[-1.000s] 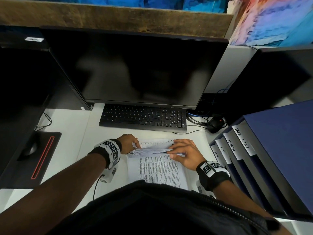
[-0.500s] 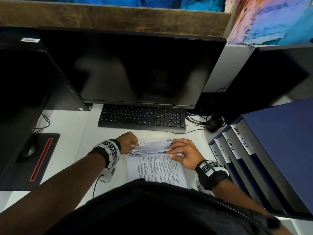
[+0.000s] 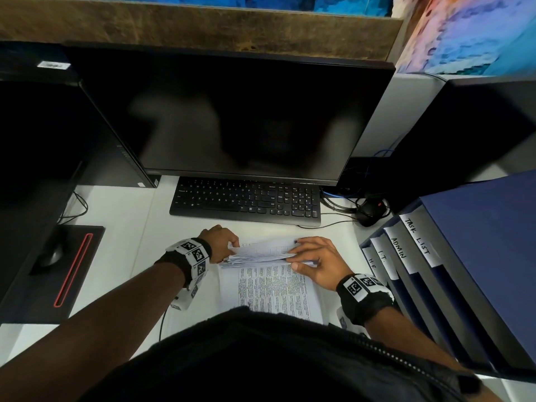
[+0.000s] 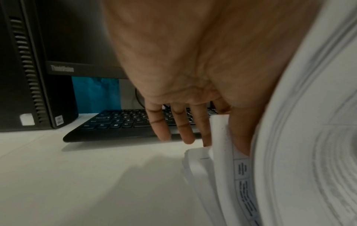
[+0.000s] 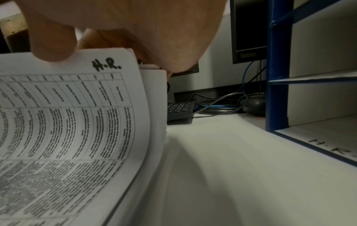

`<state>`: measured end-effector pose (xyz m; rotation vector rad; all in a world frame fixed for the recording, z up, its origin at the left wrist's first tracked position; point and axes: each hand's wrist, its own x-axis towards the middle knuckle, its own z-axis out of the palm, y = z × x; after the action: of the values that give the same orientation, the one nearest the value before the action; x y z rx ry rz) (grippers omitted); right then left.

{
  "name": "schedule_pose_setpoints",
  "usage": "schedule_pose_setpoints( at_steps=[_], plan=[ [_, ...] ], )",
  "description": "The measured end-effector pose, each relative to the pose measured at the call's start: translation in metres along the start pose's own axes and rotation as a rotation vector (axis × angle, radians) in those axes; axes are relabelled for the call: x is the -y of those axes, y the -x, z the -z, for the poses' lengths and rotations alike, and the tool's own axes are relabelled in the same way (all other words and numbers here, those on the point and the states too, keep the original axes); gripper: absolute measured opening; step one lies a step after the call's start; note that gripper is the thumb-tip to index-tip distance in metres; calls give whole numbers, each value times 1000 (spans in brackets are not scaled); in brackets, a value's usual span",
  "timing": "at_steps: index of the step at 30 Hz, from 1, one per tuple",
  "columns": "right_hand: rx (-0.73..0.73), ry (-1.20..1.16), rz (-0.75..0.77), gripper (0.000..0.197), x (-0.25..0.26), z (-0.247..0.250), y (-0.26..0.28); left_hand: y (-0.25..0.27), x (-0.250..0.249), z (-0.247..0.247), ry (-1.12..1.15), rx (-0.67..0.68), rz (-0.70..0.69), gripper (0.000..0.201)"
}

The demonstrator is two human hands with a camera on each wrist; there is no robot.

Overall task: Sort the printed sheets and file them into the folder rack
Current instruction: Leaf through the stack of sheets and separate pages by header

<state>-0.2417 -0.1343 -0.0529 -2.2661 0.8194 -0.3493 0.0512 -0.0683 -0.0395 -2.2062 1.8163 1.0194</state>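
Note:
A stack of printed sheets (image 3: 272, 288) lies on the white desk in front of the keyboard. The far part of the stack (image 3: 261, 252) is lifted and curled up between both hands. My left hand (image 3: 229, 248) pinches its left edge, with the fingers (image 4: 163, 128) hanging straight behind the paper (image 4: 222, 152). My right hand (image 3: 298, 256) holds the right edge. Its thumb (image 5: 52, 45) presses on the top of a table-printed sheet (image 5: 77, 114) marked "H.R." by hand. The blue folder rack (image 3: 478, 256) stands at the right, its slots labelled H.R. (image 3: 372, 264), I.T., ADMIN and TASK LIST.
A black keyboard (image 3: 246, 201) and dark monitor (image 3: 232, 117) sit just beyond the sheets. Cables and a black mouse (image 3: 368, 211) lie between keyboard and rack. Another mouse on a black pad (image 3: 52, 253) is at the left, beside a computer tower (image 4: 29, 76).

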Motion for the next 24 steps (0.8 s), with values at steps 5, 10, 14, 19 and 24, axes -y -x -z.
schedule_pose_setpoints(
  at_steps=[5,10,14,19,24],
  plan=[
    [13,12,18,53,1,2,0,-2,0,0,32,-36,-69,15],
    [1,19,25,52,0,1,1,-2,1,0,49,-45,-115,20],
    [-4,18,18,50,1,2,3,1,-1,0,53,-68,-194,17],
    [1,18,19,51,3,3,4,7,-4,-3,50,-94,-223,16],
    [-30,7,15,47,1,4,8,15,-7,-3,87,-84,-317,3]
  ],
)
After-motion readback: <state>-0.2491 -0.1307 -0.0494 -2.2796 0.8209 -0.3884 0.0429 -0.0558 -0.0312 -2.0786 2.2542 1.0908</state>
